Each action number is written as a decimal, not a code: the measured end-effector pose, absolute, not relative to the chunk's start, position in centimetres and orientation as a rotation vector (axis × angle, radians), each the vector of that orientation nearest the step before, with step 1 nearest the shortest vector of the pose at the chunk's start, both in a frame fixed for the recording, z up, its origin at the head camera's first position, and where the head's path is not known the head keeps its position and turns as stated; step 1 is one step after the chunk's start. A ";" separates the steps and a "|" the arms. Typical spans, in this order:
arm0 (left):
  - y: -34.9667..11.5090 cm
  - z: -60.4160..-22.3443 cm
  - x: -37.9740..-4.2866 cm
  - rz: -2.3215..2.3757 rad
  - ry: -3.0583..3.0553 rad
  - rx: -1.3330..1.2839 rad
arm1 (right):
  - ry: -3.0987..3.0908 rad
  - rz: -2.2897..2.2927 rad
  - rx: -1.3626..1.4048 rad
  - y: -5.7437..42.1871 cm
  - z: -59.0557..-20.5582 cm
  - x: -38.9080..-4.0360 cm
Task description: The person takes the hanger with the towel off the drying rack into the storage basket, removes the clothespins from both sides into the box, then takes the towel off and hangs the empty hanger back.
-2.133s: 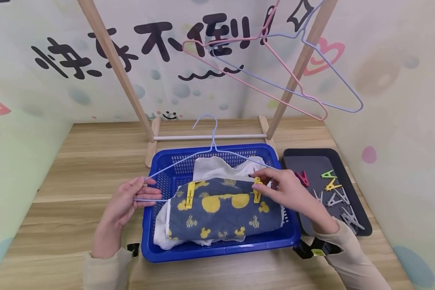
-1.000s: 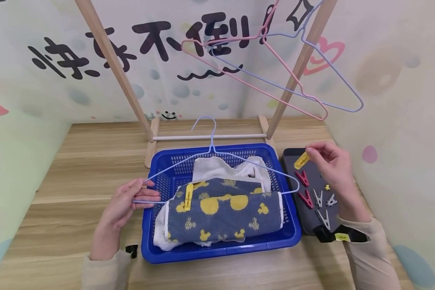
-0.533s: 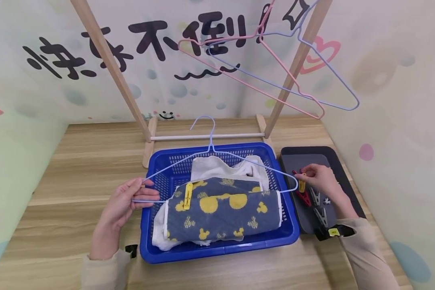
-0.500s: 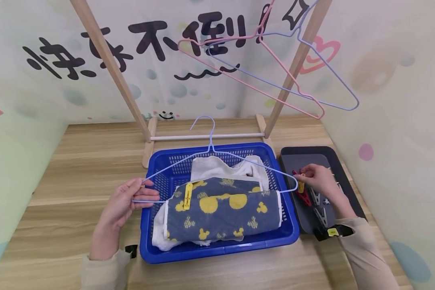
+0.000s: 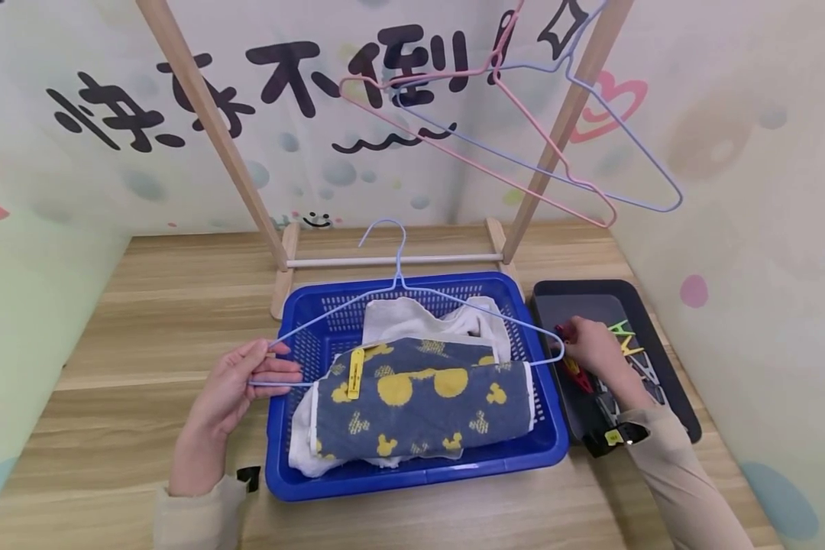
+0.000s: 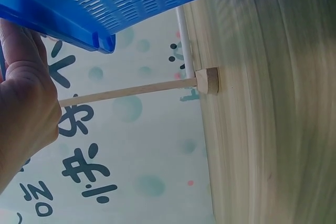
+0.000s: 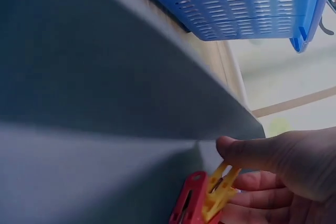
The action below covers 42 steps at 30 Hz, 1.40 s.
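Note:
At the basket's left side, my left hand [image 5: 247,370] holds the left end of a light blue clothes hanger [image 5: 344,305], thumb over the wire. Over the hanger's lower bar lies a folded dark blue towel [image 5: 419,420] with yellow figures and white edging. A yellow clothespin [image 5: 355,374] sits on the towel's upper left part. My right hand [image 5: 594,351] is down in the dark tray [image 5: 577,294]. Its thumb and fingers pinch the handle end of another yellow clothespin [image 7: 220,195], right beside a red clothespin [image 7: 191,198]. The left wrist view hides the left fingertips.
Under the towel, the blue basket [image 5: 412,477] holds white cloths [image 5: 399,317]. A wooden rack [image 5: 206,107] stands behind it, with a pink hanger [image 5: 454,156] and another blue hanger [image 5: 646,153] hanging. Green [image 5: 621,328], yellow and grey clothespins lie in the tray.
My right hand has taken the right-hand yellow clothespin off the towel, carried it right and lowered it into the tray near the red clothespins. My left hand stays on the hanger.

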<state>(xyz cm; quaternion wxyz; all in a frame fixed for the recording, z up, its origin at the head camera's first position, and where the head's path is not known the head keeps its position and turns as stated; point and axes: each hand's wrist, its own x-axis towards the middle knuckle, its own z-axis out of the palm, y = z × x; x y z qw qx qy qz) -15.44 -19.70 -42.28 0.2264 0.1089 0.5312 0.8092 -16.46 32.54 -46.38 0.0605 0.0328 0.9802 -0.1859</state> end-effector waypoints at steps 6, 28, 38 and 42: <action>-19.8 -42.2 -15.4 2.223 1.484 0.280 | 2.956 -0.505 0.041 32.6 -46.5 -16.4; -19.6 -42.1 -15.4 2.218 1.492 0.285 | 3.433 -1.394 -0.587 23.2 -36.0 -14.7; -19.4 -42.0 -15.4 2.209 1.523 0.262 | 2.744 -1.145 -1.099 13.7 -35.5 -14.1; -19.4 -42.0 -15.3 2.211 1.523 0.259 | 2.688 -1.024 -1.087 11.3 -35.7 -14.3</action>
